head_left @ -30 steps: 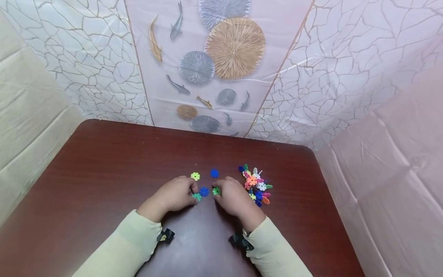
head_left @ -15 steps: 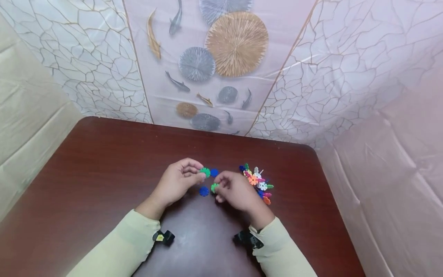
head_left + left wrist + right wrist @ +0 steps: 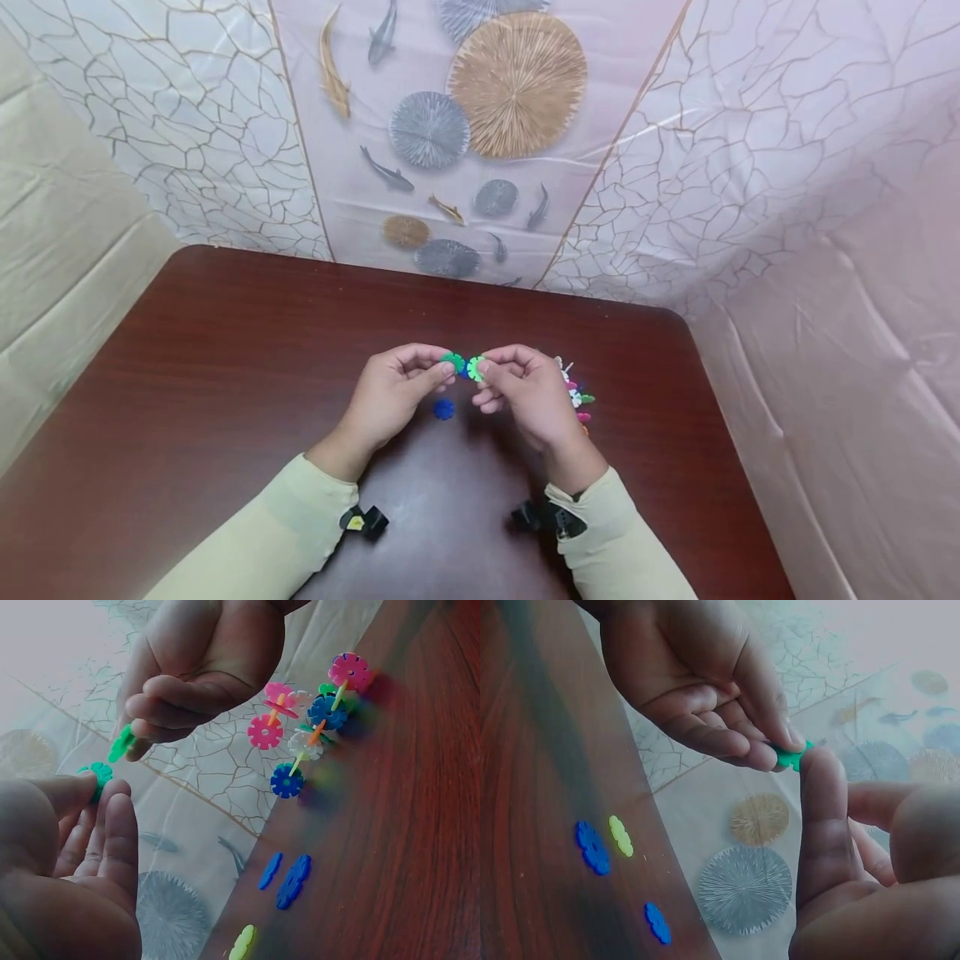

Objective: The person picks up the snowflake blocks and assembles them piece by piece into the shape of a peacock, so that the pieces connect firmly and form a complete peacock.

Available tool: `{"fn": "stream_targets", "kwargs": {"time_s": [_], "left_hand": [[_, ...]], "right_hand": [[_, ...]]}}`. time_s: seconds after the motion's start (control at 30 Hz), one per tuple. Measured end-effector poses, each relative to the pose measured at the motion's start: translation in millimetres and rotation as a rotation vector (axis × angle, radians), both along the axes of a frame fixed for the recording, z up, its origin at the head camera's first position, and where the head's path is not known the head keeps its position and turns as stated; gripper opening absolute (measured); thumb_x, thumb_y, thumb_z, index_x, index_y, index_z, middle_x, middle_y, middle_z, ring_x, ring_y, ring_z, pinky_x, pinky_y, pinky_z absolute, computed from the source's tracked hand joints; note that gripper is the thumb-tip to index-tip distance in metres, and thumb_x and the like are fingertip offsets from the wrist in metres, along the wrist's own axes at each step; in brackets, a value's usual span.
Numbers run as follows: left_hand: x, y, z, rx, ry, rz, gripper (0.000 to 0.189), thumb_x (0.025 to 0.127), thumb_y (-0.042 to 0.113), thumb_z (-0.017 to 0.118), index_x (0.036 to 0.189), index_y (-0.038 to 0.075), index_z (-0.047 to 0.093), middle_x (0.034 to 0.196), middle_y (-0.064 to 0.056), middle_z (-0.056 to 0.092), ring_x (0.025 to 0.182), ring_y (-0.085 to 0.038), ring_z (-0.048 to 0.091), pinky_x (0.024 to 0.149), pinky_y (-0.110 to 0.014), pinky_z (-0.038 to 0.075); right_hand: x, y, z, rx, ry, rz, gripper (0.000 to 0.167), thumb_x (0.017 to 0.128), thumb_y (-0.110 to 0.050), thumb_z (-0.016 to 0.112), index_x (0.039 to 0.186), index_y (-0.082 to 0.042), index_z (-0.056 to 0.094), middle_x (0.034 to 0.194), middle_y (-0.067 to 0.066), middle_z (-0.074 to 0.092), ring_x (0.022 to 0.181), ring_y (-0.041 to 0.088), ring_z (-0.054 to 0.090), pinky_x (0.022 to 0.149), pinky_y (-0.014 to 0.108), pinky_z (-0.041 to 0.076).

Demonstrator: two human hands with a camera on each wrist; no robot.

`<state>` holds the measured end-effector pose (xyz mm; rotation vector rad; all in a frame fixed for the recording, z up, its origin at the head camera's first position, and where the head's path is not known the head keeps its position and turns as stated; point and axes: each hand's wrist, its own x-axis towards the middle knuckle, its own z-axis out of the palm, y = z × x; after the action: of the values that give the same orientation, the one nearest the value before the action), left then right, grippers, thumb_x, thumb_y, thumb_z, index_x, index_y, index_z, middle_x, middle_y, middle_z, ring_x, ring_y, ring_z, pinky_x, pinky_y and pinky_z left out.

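My left hand (image 3: 393, 396) pinches a teal-green notched snowflake disc (image 3: 453, 362) between thumb and fingers. Opposite it, my right hand (image 3: 534, 400) pinches a lighter green snowflake disc (image 3: 476, 369). Both discs are raised above the table, edges close together; in the left wrist view a small gap shows between the right one (image 3: 120, 743) and the left one (image 3: 100, 780). One blue disc (image 3: 444, 408) lies below the hands, and a second blue disc (image 3: 464, 373) is partly covered by the held ones. A yellow disc (image 3: 620, 836) lies beside them, hidden in the head view.
A joined cluster of colourful snowflake discs (image 3: 307, 735) stands on the table to the right, partly behind my right hand in the head view. The dark red table (image 3: 247, 375) ends at a patterned wall sheet (image 3: 360, 225). Pale sheets hang at both sides.
My left hand has picked the teal-green disc off the table and moved up and away from me. My right hand has lifted its green disc, and the two discs have come close together.
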<state>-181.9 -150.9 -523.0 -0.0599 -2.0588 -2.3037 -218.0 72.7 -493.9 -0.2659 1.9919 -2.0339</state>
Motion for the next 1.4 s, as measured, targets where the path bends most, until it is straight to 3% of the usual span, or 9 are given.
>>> {"fn": "stream_targets", "kwargs": {"time_s": [0.17,0.37,0.57,0.73,0.87,1.1,1.2,1.4], "left_hand": [[3.0,-1.0,1.6,-0.049,0.018,0.015,0.019,0.102,0.021,0.087,0.117,0.009,0.084,0.103,-0.012,0.085,0.103,-0.049,0.082,0.095,-0.056,0.069],[6.0,-3.1,1.9,-0.072,0.025,-0.008,0.015,0.101,0.017,0.087,0.114,0.009,0.086,0.104,-0.010,0.087,0.103,-0.052,0.082,0.085,-0.039,0.072],[6.6,-7.3,0.8,-0.106,0.049,-0.039,0.014,0.102,0.014,0.086,0.114,0.008,0.087,0.101,-0.010,0.087,0.096,-0.047,0.084,0.082,-0.036,0.071],[4.6,-11.4,0.3,-0.045,0.053,-0.038,0.021,0.103,0.015,0.084,0.122,0.004,0.084,0.110,-0.014,0.086,0.099,-0.040,0.086,0.086,-0.038,0.071],[1.4,-14.3,-1.8,0.019,0.026,-0.001,0.028,0.105,0.016,0.083,0.129,0.002,0.081,0.113,-0.015,0.084,0.094,-0.023,0.086,0.088,-0.035,0.071],[-3.1,-17.9,-6.7,0.025,-0.019,0.041,0.031,0.107,0.017,0.080,0.137,0.007,0.079,0.116,-0.014,0.081,0.094,-0.016,0.083,0.094,-0.043,0.070],[-4.9,-17.6,-7.0,0.020,-0.023,0.028,0.033,0.107,0.016,0.080,0.139,0.010,0.078,0.117,-0.014,0.079,0.097,-0.017,0.083,0.097,-0.045,0.069],[-9.2,-16.3,-5.8,0.026,-0.003,0.030,0.034,0.106,0.010,0.080,0.140,0.008,0.077,0.112,-0.011,0.076,0.102,-0.027,0.082,0.096,-0.040,0.070]], "right_hand": [[1.0,-0.8,1.8,-0.041,-0.029,0.026,0.027,0.105,-0.007,0.080,0.123,0.010,0.071,0.087,0.020,0.077,0.066,0.019,0.081,0.065,0.033,0.070],[3.0,-2.8,2.7,-0.045,-0.063,0.062,0.024,0.105,-0.005,0.078,0.122,0.011,0.072,0.087,0.019,0.077,0.065,0.018,0.080,0.065,0.031,0.069],[8.9,-11.5,-0.3,-0.119,-0.128,0.073,0.009,0.106,-0.001,0.075,0.112,0.005,0.072,0.085,0.009,0.080,0.063,0.015,0.079,0.063,0.028,0.068],[8.8,-16.6,-8.5,-0.091,-0.096,0.081,0.021,0.111,-0.011,0.072,0.124,0.005,0.076,0.089,0.009,0.079,0.066,0.016,0.078,0.065,0.029,0.069],[4.1,-14.7,-22.4,0.079,-0.041,0.108,0.032,0.116,-0.024,0.066,0.137,-0.004,0.078,0.095,0.013,0.079,0.069,0.018,0.077,0.064,0.031,0.067],[5.7,-17.9,-42.5,0.672,0.243,0.259,0.034,0.106,-0.029,0.081,0.136,-0.013,0.080,0.083,-0.001,0.076,0.066,0.013,0.067,0.061,0.030,0.057],[6.2,-22.8,-45.2,0.777,0.332,0.284,0.034,0.104,-0.026,0.083,0.135,-0.012,0.080,0.078,-0.007,0.071,0.068,0.009,0.064,0.065,0.028,0.054],[4.3,-29.2,-42.1,0.843,0.419,0.272,0.024,0.101,-0.018,0.085,0.124,-0.010,0.083,0.080,-0.005,0.068,0.071,0.009,0.061,0.065,0.027,0.053]]}}
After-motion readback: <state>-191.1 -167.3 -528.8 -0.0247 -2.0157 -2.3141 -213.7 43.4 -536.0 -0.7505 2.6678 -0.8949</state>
